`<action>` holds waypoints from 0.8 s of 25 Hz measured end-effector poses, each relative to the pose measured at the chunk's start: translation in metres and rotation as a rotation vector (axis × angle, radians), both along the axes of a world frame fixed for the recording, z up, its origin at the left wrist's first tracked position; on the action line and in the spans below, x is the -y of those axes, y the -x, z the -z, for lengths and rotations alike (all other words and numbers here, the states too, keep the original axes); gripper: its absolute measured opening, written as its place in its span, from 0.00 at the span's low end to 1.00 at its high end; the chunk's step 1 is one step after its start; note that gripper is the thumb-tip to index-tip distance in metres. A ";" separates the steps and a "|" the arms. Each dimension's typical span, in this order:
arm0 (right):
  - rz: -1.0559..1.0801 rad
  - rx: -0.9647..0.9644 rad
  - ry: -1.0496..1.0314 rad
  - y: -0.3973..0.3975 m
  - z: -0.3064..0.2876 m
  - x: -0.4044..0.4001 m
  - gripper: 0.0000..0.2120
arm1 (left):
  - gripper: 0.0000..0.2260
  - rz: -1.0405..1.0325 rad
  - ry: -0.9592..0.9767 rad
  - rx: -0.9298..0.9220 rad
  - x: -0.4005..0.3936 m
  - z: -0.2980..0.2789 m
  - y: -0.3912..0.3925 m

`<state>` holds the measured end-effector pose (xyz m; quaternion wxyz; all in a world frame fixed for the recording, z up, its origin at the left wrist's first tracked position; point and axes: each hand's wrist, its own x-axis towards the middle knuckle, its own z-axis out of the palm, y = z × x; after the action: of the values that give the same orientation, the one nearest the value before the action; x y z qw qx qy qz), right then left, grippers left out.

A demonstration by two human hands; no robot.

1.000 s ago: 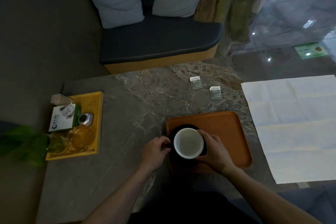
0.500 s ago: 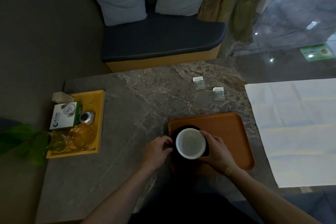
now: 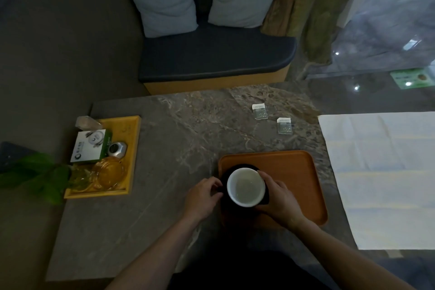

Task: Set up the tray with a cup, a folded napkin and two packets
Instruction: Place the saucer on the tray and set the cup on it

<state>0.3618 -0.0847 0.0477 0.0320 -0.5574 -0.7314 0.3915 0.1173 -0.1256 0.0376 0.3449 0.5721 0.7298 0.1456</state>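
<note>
The cup (image 3: 246, 186), dark outside and white inside, stands in the near-left corner of the orange tray (image 3: 294, 172). The left hand (image 3: 203, 196) pinches its handle; the right hand (image 3: 279, 196) wraps its side. Two packets (image 3: 260, 111) (image 3: 284, 125) lie on the table (image 3: 176, 136) beyond the tray, print unreadable. The unfolded napkin (image 3: 386, 176) lies to the right.

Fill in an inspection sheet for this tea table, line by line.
Surface: marble table, mostly bare in the middle.
Job's things: cup on orange tray; two packets on the table beyond it; napkin unfolded, right.
Clutter: yellow tray with box, glassware; plant.
Grippers: left hand at cup's handle side, right hand wraps cup.
Cables: nothing seen.
Surroundings: bench, two cushions, curtain.
</note>
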 end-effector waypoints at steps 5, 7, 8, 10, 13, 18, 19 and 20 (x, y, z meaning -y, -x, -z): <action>-0.058 0.081 0.006 -0.005 0.000 -0.006 0.50 | 0.12 -0.095 0.038 0.007 0.006 0.002 -0.007; -0.084 0.140 0.006 -0.011 0.000 -0.009 0.50 | 0.13 -0.154 0.070 0.007 0.012 0.001 -0.009; -0.094 0.164 -0.001 -0.015 0.000 -0.009 0.48 | 0.13 -0.186 0.080 -0.009 0.016 0.000 -0.010; -0.109 0.201 -0.043 -0.025 0.000 -0.006 0.39 | 0.11 -0.229 0.115 -0.065 0.026 0.000 -0.011; -0.150 0.281 -0.120 -0.042 -0.002 0.003 0.24 | 0.12 -0.202 0.230 -0.113 0.043 0.000 -0.018; -0.223 0.421 -0.132 -0.068 -0.006 0.026 0.18 | 0.12 0.084 0.238 -0.138 0.057 -0.007 -0.028; -0.226 0.422 -0.130 -0.073 -0.007 0.031 0.17 | 0.12 0.164 0.222 -0.159 0.057 -0.009 -0.029; -0.219 0.421 -0.134 -0.078 -0.008 0.038 0.17 | 0.13 0.250 0.208 -0.180 0.056 -0.011 -0.032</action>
<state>0.4399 -0.1227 0.0561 -0.1266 -0.5409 -0.8023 0.2183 0.1494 -0.1817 0.0490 0.3508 0.6304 0.6920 -0.0262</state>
